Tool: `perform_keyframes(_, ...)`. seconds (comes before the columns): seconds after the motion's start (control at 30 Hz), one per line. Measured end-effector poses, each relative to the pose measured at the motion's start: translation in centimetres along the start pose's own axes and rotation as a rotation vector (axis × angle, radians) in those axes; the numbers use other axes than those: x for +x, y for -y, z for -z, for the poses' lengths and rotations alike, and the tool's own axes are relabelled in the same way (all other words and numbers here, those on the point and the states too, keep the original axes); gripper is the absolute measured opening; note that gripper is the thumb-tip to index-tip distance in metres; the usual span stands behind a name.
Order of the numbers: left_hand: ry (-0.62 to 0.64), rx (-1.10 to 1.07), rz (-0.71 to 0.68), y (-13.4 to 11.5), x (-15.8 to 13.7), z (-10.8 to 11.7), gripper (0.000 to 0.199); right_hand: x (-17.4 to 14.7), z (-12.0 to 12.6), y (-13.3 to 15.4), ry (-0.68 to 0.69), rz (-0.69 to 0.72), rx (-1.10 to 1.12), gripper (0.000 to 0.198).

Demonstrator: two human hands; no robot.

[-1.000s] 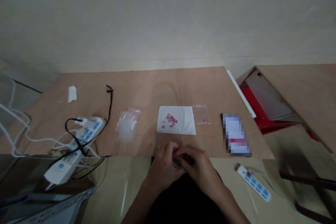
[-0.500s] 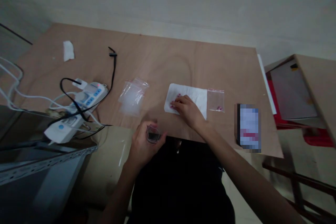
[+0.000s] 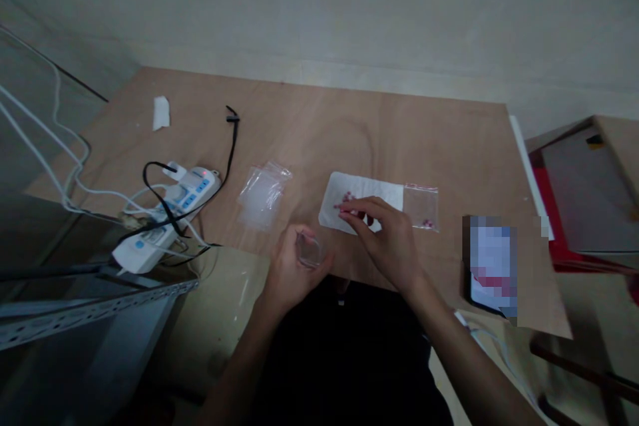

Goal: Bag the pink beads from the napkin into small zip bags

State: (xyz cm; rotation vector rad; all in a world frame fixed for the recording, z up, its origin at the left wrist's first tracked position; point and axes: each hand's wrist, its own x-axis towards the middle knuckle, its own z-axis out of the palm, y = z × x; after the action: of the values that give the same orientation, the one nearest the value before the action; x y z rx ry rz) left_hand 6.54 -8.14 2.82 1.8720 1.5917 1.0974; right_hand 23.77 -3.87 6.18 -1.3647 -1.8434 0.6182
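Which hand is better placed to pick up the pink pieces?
Likely the right hand: it is over the white sheet, close to the pink pieces; the left hand, farther off, holds something clear.

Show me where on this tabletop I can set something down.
Best: the far stretch of the wooden tabletop, right of the black cable and behind the white sheet. A narrower strip lies between the clear plastic bags and sheet. Crowded: left front, by the power strip; front middle, around left hand and right hand.

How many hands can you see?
2: the left hand holds a clear plastic item; the right hand is over the white sheet, close to small pink pieces. No hand seems hidden.
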Motion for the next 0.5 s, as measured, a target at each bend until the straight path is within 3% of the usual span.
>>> perform_keyframes(0.1,0.095,-0.115,-0.026,-1.3,1.3,-2.2,0.035,-1.1,1.8,2.6,0.085,0.024,0.079,0.015)
perform_keyframes(0.2,0.125,-0.179,0.01,-2.1,1.6,-3.8,0.038,-2.1,2.4,3.2,0.173,0.029,0.022,0.019)
perform_keyframes(0.33,0.12,-0.238,0.058,-2.0,1.3,-4.5,0.039,-2.7,2.2,2.0,0.21,-0.004,0.02,0.018)
perform_keyframes(0.43,0.053,-0.217,0.038,-1.5,1.2,-4.0,0.035,-1.8,1.5,0.0,0.105,-0.056,0.058,0.016)
perform_keyframes(0.5,-0.019,-0.163,0.037,-1.3,1.3,-3.5,0.032,-0.7,0.4,-1.6,0.054,-0.05,-0.064,0.016)
